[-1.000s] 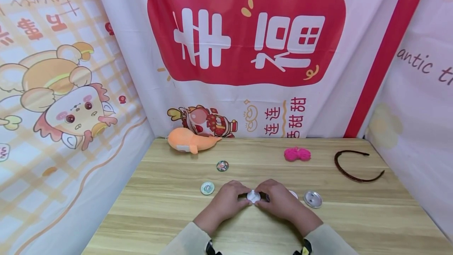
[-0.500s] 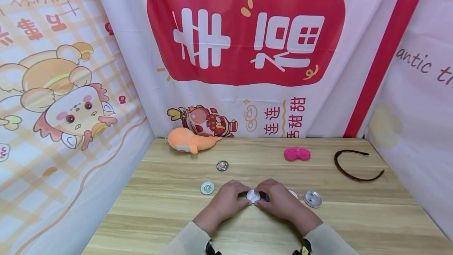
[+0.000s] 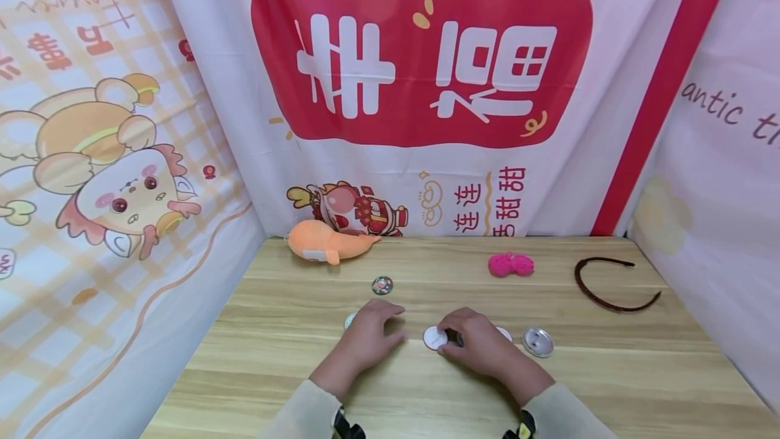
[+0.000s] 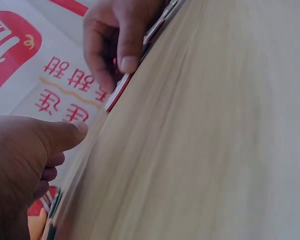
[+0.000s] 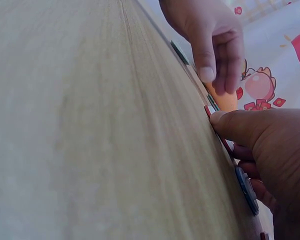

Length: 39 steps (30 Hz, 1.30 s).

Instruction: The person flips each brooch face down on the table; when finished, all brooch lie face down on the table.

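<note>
A white round badge (image 3: 435, 338) with a red edge lies on the table between the hands. My right hand (image 3: 478, 344) pinches its right side between thumb and fingers; the thumb (image 5: 225, 120) is right at its rim in the right wrist view. My left hand (image 3: 370, 337) stands apart to the left, thumb and fingers spread with nothing between them. It partly covers a pale green round badge (image 3: 349, 320). Under the right palm a blue-edged disc (image 5: 247, 191) shows in the right wrist view. Another white disc (image 3: 504, 334) peeks out behind the right hand.
A silver disc (image 3: 538, 342) lies to the right of the right hand. Farther back are a dark patterned badge (image 3: 382, 285), an orange plush toy (image 3: 329, 242), a pink yarn bundle (image 3: 510, 264) and a brown headband (image 3: 588, 292). Printed cloths hang around the table.
My left hand has let go of the white badge and moved left, over part of the green badge. The right hand stays in place at the white badge.
</note>
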### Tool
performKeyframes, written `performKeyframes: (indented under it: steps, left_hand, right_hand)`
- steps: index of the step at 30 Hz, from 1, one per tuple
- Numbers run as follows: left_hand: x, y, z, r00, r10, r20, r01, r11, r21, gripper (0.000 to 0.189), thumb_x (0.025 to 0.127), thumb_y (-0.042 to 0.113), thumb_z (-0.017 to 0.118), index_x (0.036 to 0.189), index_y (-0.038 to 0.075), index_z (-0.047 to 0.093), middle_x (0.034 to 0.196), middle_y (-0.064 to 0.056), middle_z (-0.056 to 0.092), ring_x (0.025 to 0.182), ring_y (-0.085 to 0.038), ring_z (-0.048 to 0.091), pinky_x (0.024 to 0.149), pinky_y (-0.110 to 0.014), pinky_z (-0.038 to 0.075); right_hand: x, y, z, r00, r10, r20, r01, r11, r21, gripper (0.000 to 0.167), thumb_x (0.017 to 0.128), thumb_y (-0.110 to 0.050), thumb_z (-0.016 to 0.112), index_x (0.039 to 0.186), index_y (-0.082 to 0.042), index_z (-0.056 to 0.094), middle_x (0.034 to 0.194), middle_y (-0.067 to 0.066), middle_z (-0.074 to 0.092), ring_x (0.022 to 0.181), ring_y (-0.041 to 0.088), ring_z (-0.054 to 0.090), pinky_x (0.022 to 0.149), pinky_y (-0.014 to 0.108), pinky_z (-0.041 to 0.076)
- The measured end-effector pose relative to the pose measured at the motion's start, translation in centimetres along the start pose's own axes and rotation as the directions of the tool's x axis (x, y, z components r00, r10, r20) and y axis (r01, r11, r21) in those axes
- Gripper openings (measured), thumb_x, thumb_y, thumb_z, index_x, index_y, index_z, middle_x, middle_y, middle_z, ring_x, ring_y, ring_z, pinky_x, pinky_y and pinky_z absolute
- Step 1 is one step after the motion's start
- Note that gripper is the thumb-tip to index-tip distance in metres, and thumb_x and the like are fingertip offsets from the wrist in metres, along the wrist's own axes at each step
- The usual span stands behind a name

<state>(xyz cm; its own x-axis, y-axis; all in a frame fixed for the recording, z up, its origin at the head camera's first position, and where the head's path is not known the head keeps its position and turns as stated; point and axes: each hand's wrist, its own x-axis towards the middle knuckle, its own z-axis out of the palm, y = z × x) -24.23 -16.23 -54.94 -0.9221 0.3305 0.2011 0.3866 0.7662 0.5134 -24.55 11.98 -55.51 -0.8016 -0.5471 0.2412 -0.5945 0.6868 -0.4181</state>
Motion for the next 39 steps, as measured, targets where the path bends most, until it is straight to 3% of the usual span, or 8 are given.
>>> performKeyframes:
  steps: [16,26,39]
  left_hand:
    - [-2.4,-4.9,-3.5,0.982,-0.178,-0.064,0.177,0.984,-0.017,0.062,0.091,0.039,0.09,0.144,0.014,0.07,0.146,-0.01,0.068,0.139,-0.032,0.061,0.121,-0.054,0.049]
    - [-3.0,-5.6,-4.1,0.977,-0.21,-0.029,0.209,0.978,-0.025,0.063,0.09,0.037,0.091,0.143,0.009,0.07,0.141,-0.01,0.071,0.135,-0.031,0.064,0.118,-0.054,0.051]
    - [-3.1,-6.3,-3.8,0.979,-0.201,-0.039,0.2,0.979,-0.027,0.055,0.093,0.034,0.089,0.141,0.012,0.073,0.139,-0.009,0.073,0.134,-0.031,0.065,0.118,-0.054,0.052]
  right_hand:
    - [0.0,-0.3,-0.1,0.999,0.037,0.023,-0.037,0.999,0.02,0.033,0.094,-0.033,0.087,0.123,-0.018,0.079,0.126,0.0,0.076,0.123,0.019,0.068,0.109,0.046,0.059]
    - [0.0,-0.4,-0.2,0.999,0.041,0.026,-0.042,0.999,0.027,0.032,0.094,-0.032,0.087,0.122,-0.018,0.08,0.126,0.0,0.076,0.123,0.019,0.068,0.109,0.046,0.059]
    - [-0.1,-0.3,-0.1,0.999,0.03,0.014,-0.031,0.999,0.029,0.032,0.094,-0.032,0.087,0.121,-0.018,0.08,0.124,-0.001,0.076,0.122,0.018,0.068,0.108,0.045,0.06]
